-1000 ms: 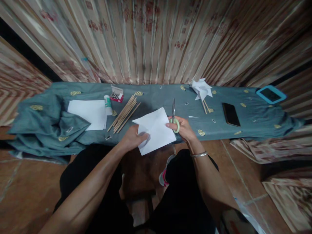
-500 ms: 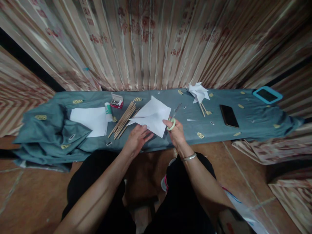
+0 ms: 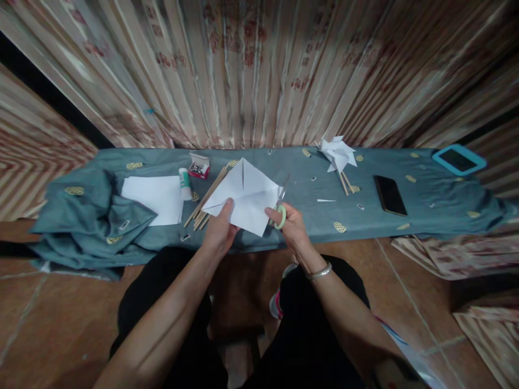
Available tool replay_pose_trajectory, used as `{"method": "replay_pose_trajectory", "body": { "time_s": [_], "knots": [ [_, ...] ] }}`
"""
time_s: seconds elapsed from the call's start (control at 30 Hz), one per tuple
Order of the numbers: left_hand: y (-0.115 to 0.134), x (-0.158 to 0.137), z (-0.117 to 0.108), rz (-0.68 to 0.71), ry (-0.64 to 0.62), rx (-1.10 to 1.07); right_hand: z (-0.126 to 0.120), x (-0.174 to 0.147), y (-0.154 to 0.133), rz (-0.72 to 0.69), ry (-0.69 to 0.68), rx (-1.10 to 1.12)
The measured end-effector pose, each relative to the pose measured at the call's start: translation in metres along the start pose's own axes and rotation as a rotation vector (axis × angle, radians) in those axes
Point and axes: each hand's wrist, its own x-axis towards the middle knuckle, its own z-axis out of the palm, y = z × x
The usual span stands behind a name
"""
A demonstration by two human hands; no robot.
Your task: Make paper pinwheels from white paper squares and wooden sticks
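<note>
A white square sheet of paper (image 3: 253, 202) with fold creases is held up in front of me, with slits cut in from its far and left corners. My left hand (image 3: 220, 231) is closed on its lower left edge, thumb on top. Scissors with pale green handles (image 3: 279, 217) are in my right hand (image 3: 292, 224), fingers closed round the loops. Their blades point away from me at the sheet's right corner; I cannot tell whether they are cutting. Partly under the paper lie several thin wooden sticks (image 3: 206, 200).
On the cloth-covered surface (image 3: 251, 246) are a stack of white paper (image 3: 154, 200), a glue stick (image 3: 185, 184), a small box of metal pins (image 3: 199, 166), white paper pinwheels on sticks (image 3: 338, 154), a phone (image 3: 390, 195) and a blue-framed device (image 3: 459, 159). A curtain (image 3: 243, 81) hangs behind.
The sheet has turned, and a slit now shows at its far corner. My left hand has gone from loose fingers under the edge to gripping it. The scissors have come to the right corner.
</note>
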Motion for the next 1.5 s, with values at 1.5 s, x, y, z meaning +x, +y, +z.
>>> {"method": "replay_pose_trajectory", "body": {
  "time_s": [1.5],
  "knots": [
    [0.020, 0.007, 0.000, 0.168, 0.045, 0.008, -0.009, -0.037, 0.012, 0.191, -0.627, -0.225]
  ]
}}
